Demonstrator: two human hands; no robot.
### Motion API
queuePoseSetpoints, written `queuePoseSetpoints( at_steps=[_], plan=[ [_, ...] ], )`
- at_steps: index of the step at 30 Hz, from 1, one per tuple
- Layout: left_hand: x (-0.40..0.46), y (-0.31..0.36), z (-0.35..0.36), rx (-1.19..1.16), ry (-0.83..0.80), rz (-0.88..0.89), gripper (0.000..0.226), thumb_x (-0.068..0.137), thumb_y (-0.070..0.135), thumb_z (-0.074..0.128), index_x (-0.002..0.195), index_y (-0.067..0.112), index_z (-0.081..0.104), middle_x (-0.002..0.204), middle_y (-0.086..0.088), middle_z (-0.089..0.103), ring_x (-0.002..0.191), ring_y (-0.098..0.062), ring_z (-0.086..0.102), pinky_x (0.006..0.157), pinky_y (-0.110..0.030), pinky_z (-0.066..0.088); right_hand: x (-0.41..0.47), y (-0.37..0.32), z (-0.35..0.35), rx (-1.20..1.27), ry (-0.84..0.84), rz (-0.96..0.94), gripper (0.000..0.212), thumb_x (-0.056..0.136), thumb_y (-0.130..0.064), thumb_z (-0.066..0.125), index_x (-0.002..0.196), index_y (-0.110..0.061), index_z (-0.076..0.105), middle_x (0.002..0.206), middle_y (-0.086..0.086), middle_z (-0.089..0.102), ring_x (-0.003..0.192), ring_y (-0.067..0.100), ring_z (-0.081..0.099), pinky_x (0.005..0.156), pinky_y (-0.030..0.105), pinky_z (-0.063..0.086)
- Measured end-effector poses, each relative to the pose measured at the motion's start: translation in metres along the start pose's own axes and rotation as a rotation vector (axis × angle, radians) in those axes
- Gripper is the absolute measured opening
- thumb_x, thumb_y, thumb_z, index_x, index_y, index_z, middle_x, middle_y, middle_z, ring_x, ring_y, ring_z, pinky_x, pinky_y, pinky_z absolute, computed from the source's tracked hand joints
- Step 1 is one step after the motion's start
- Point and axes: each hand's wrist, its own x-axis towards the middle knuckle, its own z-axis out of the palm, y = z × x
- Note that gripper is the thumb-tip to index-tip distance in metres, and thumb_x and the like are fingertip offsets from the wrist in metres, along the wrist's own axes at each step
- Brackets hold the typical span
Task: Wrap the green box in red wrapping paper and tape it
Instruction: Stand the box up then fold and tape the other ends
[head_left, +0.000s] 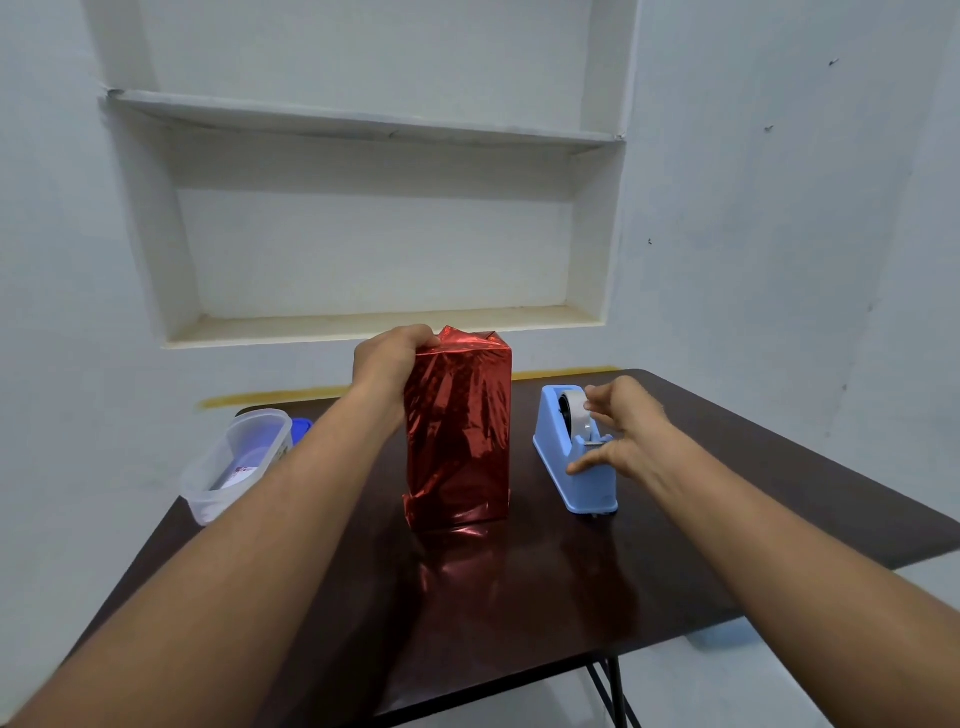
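Note:
A tall box covered in shiny red wrapping paper (460, 431) stands upright in the middle of the dark table (519, 597); no green shows. My left hand (387, 364) grips its top left corner, fingers curled over the folded paper. Loose paper flares at the bottom left. To the right stands a light blue tape dispenser (569, 462) with a clear tape roll (576, 410). My right hand (621, 426) reaches over it: fingertips touch the roll, thumb presses the dispenser's side near the cutter. I cannot tell whether tape is pinched.
A clear plastic container (234, 462) with something inside sits at the table's left edge, a blue lid (300, 428) behind it. A recessed wall shelf (363, 322) lies behind the table. The table's near edge and black legs (613, 691) are at the bottom.

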Motion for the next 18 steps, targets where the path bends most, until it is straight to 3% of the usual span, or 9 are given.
queuePoseSetpoints(
  at_steps=[4,7,10,18],
  plan=[
    [0.002,0.0,0.0,0.004,0.006,0.0,0.011,0.083,0.005,0.067,0.078,0.013,0.061,0.067,-0.001,0.053,0.03,-0.005,0.046,0.029,-0.012,0.033,-0.003,0.013,-0.004,0.047,0.028,-0.001,0.035,0.087,-0.003,0.064,0.122,-0.006,0.066,0.115,0.01,0.064,0.098,0.036,0.052,0.06,0.076,0.053],
    [0.003,-0.001,0.0,0.011,0.006,0.001,0.011,0.082,0.006,0.067,0.076,0.014,0.062,0.067,0.0,0.054,0.031,-0.005,0.047,0.031,-0.012,0.034,-0.004,0.022,-0.008,0.091,0.037,-0.01,0.039,0.085,-0.002,0.066,0.124,-0.004,0.065,0.116,0.011,0.059,0.109,0.041,0.054,0.061,0.072,0.056],
    [0.003,-0.001,0.0,0.003,0.004,0.003,0.013,0.083,0.005,0.066,0.075,0.014,0.062,0.066,0.0,0.054,0.031,-0.005,0.047,0.031,-0.012,0.034,-0.005,0.028,-0.01,0.143,0.03,-0.019,0.044,0.082,-0.001,0.067,0.125,-0.001,0.063,0.117,0.012,0.057,0.108,0.041,0.057,0.057,0.066,0.058],
    [0.004,-0.002,0.001,0.008,0.006,0.009,0.013,0.083,0.006,0.066,0.076,0.015,0.061,0.066,0.0,0.054,0.032,-0.006,0.048,0.033,-0.012,0.036,-0.007,0.04,-0.014,0.205,0.026,-0.062,0.023,0.085,0.003,0.068,0.108,0.004,0.067,0.112,0.01,0.065,0.102,0.036,0.063,0.061,0.059,0.062]
  ],
)
